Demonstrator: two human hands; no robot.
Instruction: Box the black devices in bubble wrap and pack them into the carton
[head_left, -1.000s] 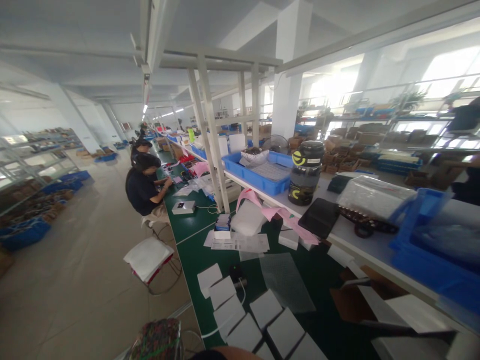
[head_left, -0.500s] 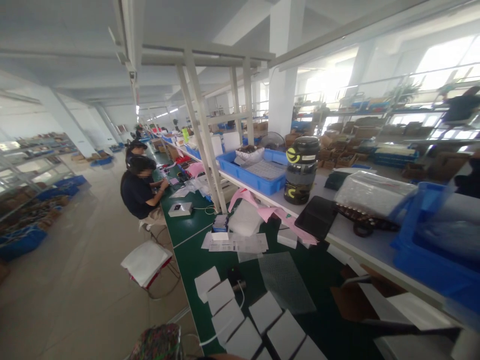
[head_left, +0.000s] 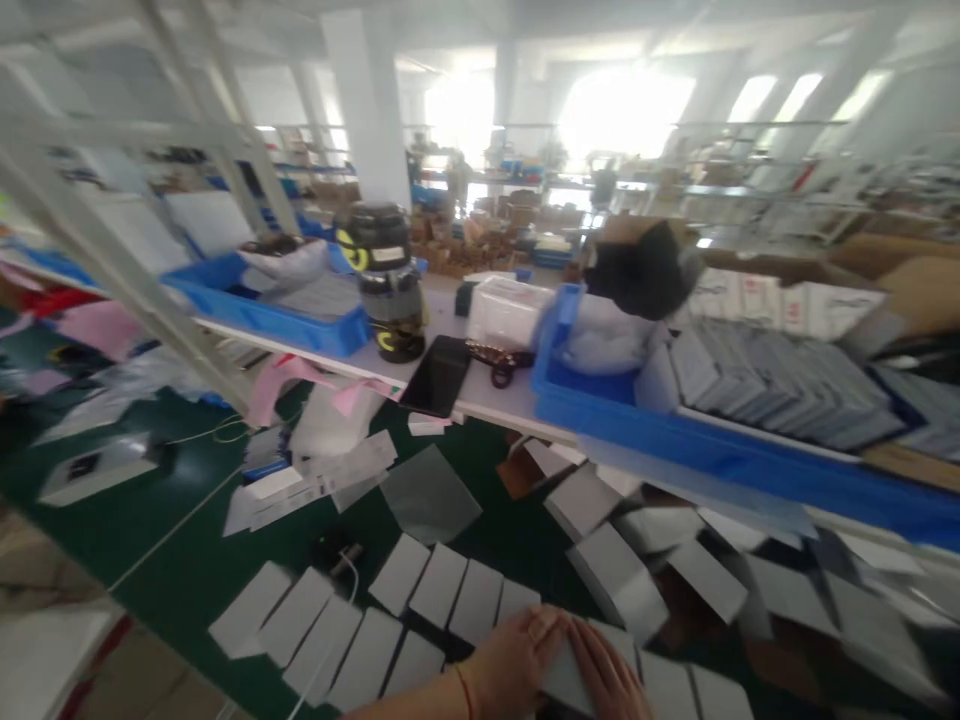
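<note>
1. Head view, far left: a flat white device (head_left: 97, 468) lies on the dark green bench mat (head_left: 172, 530), with thin cables trailing beside it. The picture is smeared by motion, so fine detail is lost.
2. On the pale raised shelf stand a shallow blue plastic tray (head_left: 277, 318) and a round black jar (head_left: 386, 280) with yellow marks. A glossy dark slab (head_left: 436, 375), probably a phone or tablet, lies just beside the jar.
3. Below these, a limp, matt sheet of clear bubble wrap (head_left: 429, 495) lies on the mat. Nearer the person, flat white cardboard boxes (head_left: 322, 630) sit in two tight rows, square-edged and smooth.
4. At the bottom centre, the left hand (head_left: 517, 652), an orange band at its wrist, rests on a white box (head_left: 561, 678) at the right end of the near row.
5. The right hand (head_left: 611, 682) lies on the same box, touching the left. Both are spread flat with fingers extended, clasping nothing. By my reading they are pressing or squaring this box. Lifting it would call for fingertips under an edge, since its neighbours crowd it.
6. To the right, more white boxes (head_left: 619, 580) lie scattered at loose angles, and a long blue bin (head_left: 720, 455) holds grey packets (head_left: 772, 385) stacked like tiles.
</note>
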